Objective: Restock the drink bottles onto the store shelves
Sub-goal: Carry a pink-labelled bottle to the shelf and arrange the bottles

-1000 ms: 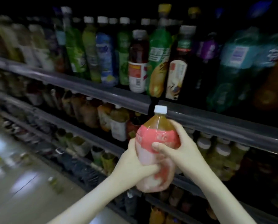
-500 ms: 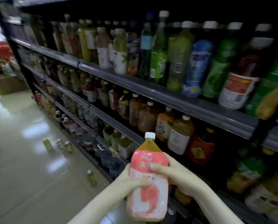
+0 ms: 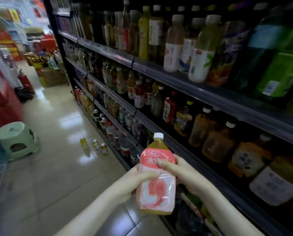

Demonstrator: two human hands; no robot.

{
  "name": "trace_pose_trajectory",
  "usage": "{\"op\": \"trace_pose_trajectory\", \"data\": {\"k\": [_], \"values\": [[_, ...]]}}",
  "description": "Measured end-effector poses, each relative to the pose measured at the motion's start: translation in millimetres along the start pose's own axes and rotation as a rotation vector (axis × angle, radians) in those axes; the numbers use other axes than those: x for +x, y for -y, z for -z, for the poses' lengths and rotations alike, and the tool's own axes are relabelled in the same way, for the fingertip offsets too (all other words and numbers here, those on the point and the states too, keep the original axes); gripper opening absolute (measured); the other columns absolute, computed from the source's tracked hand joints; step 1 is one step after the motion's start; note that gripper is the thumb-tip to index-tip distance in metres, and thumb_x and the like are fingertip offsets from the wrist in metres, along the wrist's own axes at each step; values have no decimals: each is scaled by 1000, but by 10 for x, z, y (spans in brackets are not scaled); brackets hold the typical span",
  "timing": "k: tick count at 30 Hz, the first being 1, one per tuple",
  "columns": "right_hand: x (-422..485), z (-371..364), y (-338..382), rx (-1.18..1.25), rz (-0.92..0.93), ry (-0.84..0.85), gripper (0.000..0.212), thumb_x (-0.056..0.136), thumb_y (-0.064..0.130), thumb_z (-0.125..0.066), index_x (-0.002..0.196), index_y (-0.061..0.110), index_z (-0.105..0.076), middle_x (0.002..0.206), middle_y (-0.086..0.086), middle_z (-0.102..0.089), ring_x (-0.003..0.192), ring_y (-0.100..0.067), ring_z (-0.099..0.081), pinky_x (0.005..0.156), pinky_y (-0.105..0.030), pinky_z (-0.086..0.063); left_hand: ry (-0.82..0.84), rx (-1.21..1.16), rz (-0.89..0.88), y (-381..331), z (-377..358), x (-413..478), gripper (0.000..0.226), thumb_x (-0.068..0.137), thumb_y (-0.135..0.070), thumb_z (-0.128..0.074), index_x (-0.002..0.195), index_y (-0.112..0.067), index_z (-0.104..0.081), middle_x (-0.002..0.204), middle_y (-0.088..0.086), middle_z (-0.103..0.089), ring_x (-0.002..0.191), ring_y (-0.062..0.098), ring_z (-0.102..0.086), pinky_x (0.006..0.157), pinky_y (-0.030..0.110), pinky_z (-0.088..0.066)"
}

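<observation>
A large drink bottle (image 3: 156,183) with a pink peach label, white cap and amber liquid stands upright between both hands, low in the middle of the view, out in the aisle in front of the shelves. My left hand (image 3: 135,181) grips its left side with the thumb across the label. My right hand (image 3: 181,172) grips the right side, thumb over the label's upper part. The dark store shelves (image 3: 185,80) run along the right, packed with bottles on several levels.
Three small bottles (image 3: 94,144) stand on the shiny tiled floor beside the shelf base. A pale green plastic stool (image 3: 18,140) sits at the left. A red fire extinguisher (image 3: 24,79) and stacked boxes of goods (image 3: 48,74) stand at the aisle's far end.
My view has swung left along the aisle, bringing the stool and the aisle's far end into sight. The bottle has come down away from the shelf edge, still held in both hands.
</observation>
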State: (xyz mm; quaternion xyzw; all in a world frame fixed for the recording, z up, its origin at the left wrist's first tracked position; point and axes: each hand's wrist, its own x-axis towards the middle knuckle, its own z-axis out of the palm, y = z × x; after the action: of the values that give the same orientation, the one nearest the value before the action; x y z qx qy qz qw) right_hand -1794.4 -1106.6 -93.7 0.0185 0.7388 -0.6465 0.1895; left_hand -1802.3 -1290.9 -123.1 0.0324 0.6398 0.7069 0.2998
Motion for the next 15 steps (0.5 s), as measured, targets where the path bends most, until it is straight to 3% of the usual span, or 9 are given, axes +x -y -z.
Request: {"op": "trace_pose_trajectory", "data": {"k": [3, 5, 6, 8, 10, 12, 15], "values": [[553, -19, 115, -20, 19, 45, 72, 68, 56, -73, 127, 20, -49, 108, -3, -70, 88, -18, -72, 67, -30, -57, 7, 28, -27, -58, 513, 366, 65, 69, -16, -79, 127, -9, -51, 119, 22, -64, 110, 37, -62, 97, 51, -48], [1006, 15, 228, -61, 61, -45, 62, 74, 62, -68, 124, 30, -51, 117, -5, -63, 101, -32, -65, 80, -48, -56, 8, 74, 15, -56, 884, 635, 83, 62, -20, -87, 132, -9, -44, 121, 18, -64, 112, 34, -62, 99, 54, -46], [1233, 31, 301, -135, 77, -79, 55, 75, 64, -65, 120, 34, -52, 118, -5, -61, 103, -32, -63, 83, -47, -53, 1, 97, 36, -99, 1045, 739, 89, 58, -21, -90, 132, -10, -42, 121, 16, -64, 111, 33, -62, 98, 54, -47], [1667, 24, 457, -319, 77, -79, 42, 79, 64, -60, 111, 38, -55, 107, -4, -64, 89, -22, -63, 70, -34, -47, -4, 144, 61, -162, 1353, 925, 93, 54, -21, -91, 131, -13, -40, 121, 14, -64, 110, 29, -64, 96, 53, -49], [2063, -66, 577, -375, 34, -13, 34, 80, 62, -62, 100, 35, -59, 96, -3, -68, 79, -15, -64, 66, -31, -45, -11, 184, 68, -217, 1632, 1091, 93, 53, -22, -91, 130, -16, -40, 121, 12, -63, 110, 26, -64, 96, 50, -49], [2406, -220, 641, -411, 11, 19, 35, 82, 56, -65, 93, 24, -59, 92, -1, -70, 81, -14, -67, 69, -32, -48, -31, 221, 65, -275, 1895, 1214, 90, 50, -25, -89, 126, -21, -41, 120, 8, -62, 108, 20, -64, 94, 42, -52], [2846, -544, 664, -499, 18, -30, 30, 85, 45, -65, 83, 17, -56, 81, 2, -64, 75, -12, -62, 63, -26, -43, -62, 250, 75, -250, 2344, 1373, 90, 48, -27, -90, 122, -30, -39, 122, 3, -58, 108, 13, -63, 93, 36, -53]]}}
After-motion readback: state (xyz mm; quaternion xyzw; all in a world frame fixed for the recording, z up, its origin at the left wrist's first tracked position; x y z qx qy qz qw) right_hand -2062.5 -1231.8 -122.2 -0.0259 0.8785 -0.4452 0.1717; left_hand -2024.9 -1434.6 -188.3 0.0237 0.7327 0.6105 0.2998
